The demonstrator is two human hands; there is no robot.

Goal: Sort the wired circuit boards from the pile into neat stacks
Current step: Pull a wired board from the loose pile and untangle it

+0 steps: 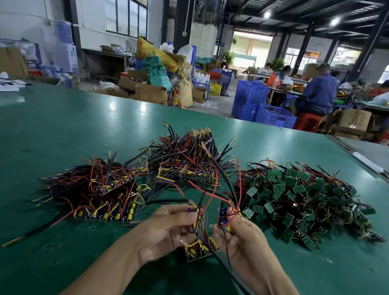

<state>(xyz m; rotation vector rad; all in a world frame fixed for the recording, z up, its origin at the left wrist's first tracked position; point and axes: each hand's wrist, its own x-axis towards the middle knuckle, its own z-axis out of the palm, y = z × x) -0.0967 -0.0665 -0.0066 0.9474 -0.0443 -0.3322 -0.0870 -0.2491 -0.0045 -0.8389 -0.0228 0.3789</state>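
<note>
Centre of the action: a small dark wired circuit board with blue parts [223, 215] is pinched upright in the right hand [238, 244], lifted off the green desk [44, 129]. Its thin red and black leads loop up and across toward the left. The left hand [166, 232] has its grip clenched round a small bunch of dark wired boards with yellow connectors [197, 247], held just above the desk. So both grips are grasping boards, and the wires between them cross — that, as I read it, is the snag.

The step looks like freeing the single board from the bunch so it can join a stack. The way to do it well is to hold the board by its edges, not its leads, and draw it sideways along the run of the wire rather than tugging upward. A hard pull could strain a joint or drag the bunch apart. A thick black cable [232, 271] trails down past the right wrist toward the near edge — worth watching, since it could catch.

Off to the right lies the loose pile of green boards with tangled wires [304, 205], near the right hand but not touching it. To the left sits a flat stack of boards with red, black and yellow wires fanned outward [99, 192]. Behind the hands is a second stack with wires bristling upward [187, 161]. Once free, the board should land flat, with its wires pointing the same way as its neighbours'.
</note>
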